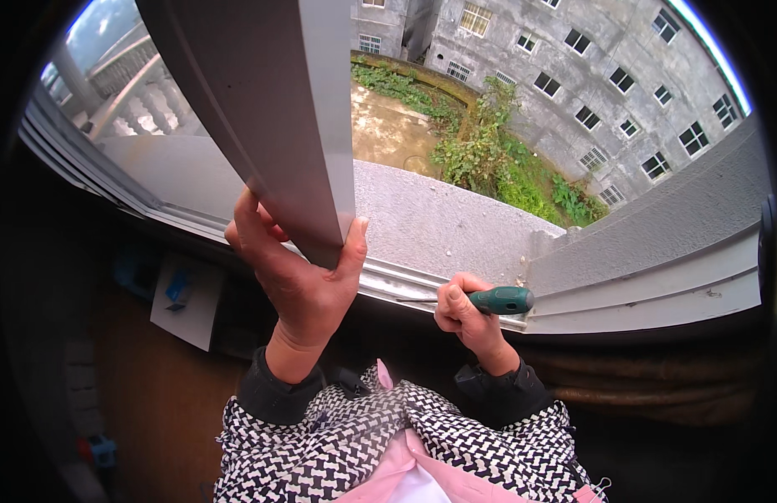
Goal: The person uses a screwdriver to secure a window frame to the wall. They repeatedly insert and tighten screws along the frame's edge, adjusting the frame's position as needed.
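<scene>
A black-and-white patterned jacket (388,444) fills the lower edge. Above it the left hand (296,277) is closed around the lower end of a grey window sash frame (271,117), thumb on its right face. To its right, the right hand (465,314) is fisted on a green-handled screwdriver (489,299), whose blade seems to lie along the window track (405,285).
</scene>
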Motion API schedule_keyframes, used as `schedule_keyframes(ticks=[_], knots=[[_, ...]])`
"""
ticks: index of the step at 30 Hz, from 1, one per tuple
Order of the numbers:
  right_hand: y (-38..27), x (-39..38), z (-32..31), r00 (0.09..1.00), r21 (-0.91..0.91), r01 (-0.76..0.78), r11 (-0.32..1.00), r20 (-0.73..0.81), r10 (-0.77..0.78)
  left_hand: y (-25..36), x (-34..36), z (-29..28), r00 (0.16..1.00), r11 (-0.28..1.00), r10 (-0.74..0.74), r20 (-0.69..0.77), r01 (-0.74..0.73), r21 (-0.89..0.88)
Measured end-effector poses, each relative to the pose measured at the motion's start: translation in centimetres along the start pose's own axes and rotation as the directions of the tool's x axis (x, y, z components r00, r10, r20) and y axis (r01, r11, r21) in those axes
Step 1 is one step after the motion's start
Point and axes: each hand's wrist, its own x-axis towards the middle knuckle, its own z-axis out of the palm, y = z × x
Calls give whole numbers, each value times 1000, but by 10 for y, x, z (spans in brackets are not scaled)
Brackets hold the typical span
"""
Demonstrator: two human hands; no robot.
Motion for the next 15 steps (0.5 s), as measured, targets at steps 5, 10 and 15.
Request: schedule_keyframes(ticks=[5,10,15], knots=[[-13,-37,-39,962,-107,-128,986,-254,98,0,-25,-19,959,960,273,-80,-266,93],[-42,-105,-61,877,-281,-38,959,-469,-103,15,-62,8,800,898,436,412,-357,-258],[-41,-114,-55,803,-232,140,963,-542,-247,21,-88,72,728,925,334,598,-131,-356]])
